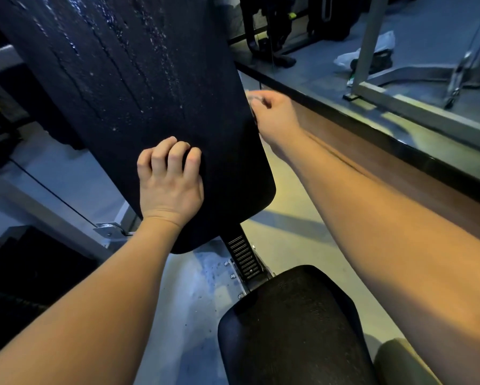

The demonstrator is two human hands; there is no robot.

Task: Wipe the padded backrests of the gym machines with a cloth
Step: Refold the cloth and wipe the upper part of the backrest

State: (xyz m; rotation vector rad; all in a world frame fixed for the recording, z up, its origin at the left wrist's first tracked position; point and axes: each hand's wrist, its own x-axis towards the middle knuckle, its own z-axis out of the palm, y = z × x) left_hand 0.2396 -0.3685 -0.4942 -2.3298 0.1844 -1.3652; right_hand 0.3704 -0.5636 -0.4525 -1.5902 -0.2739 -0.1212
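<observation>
The black padded backrest (127, 87) slopes up to the upper left, and its upper part is wet with shiny droplets. My left hand (169, 187) lies on its lower part with the fingers curled. It seems to bunch a dark cloth (204, 165) against the pad, and the cloth hardly stands out from the black surface. My right hand (275, 115) is at the backrest's right edge. Its fingers curl round a small pale, blurred object (254, 96) that I cannot identify.
The black seat pad (291, 326) is at the bottom centre, joined to the backrest by a ribbed adjuster rail (243, 257). A wooden ledge (372, 140) runs along the right. Grey machine frames (369, 43) and a white bag (350, 56) stand beyond it. A cable and a grey beam (52, 209) are at the left.
</observation>
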